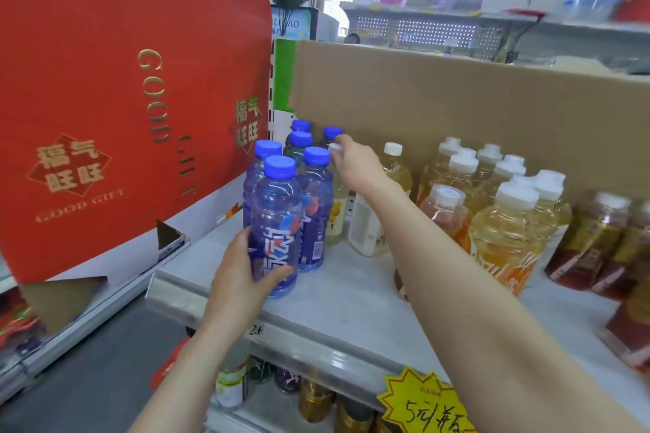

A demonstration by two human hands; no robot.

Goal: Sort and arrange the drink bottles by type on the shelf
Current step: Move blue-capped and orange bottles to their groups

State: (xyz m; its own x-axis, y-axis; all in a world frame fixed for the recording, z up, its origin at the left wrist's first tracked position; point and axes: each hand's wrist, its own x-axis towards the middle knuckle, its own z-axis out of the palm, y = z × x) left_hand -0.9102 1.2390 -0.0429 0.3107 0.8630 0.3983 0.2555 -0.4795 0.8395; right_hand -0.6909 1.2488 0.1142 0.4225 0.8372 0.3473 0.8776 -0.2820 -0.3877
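Your left hand (242, 267) gripped the front blue bottle (276, 221) on the shelf (351, 295). Your right hand (351, 160) pinched a pale bottle (338, 211) by its cap. Blues looked grouped; that stray and the yellows (503, 232) likely remained.

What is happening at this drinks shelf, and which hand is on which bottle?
A person is sorting drinks on a grey shelf. The left hand grips the front blue-capped bottle of a cluster at the left. The right hand reaches back and pinches the white cap of a pale bottle beside that cluster. Further right stand yellow bottles and amber bottles.
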